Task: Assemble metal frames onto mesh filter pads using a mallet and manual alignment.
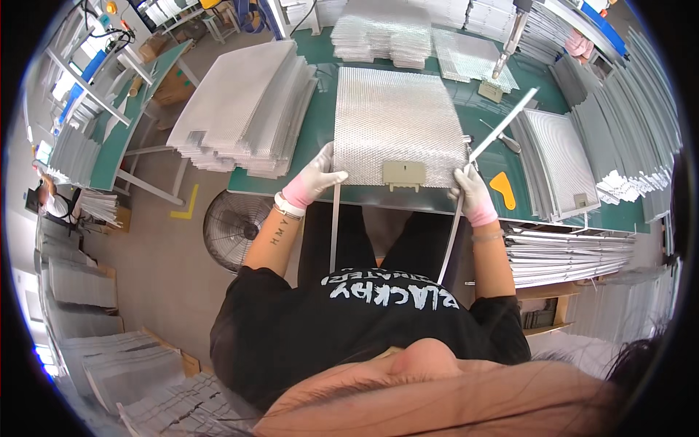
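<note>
A silvery metal mesh sheet (397,109) lies in front of me on the green table (324,51), its near part at the table edge. A beige plastic latch piece (404,173) sits at the sheet's near edge. My left hand (317,177), gloved, is closed on the near left corner, where a thin metal frame strip (335,229) hangs toward my lap. At the near right corner my gloved right hand (473,195) is closed on the sheet's edge and a second frame strip (452,240). Another light strip (504,125) slants away above that hand.
Stacked mesh sheets (229,95) stand left, with another mesh pile (382,29) behind. On the right are a yellow scraper (502,190), a dark-handled tool (510,142) and framed panels (557,160). A power screwdriver (512,40) hangs above the table. A floor fan (237,227) stands lower left.
</note>
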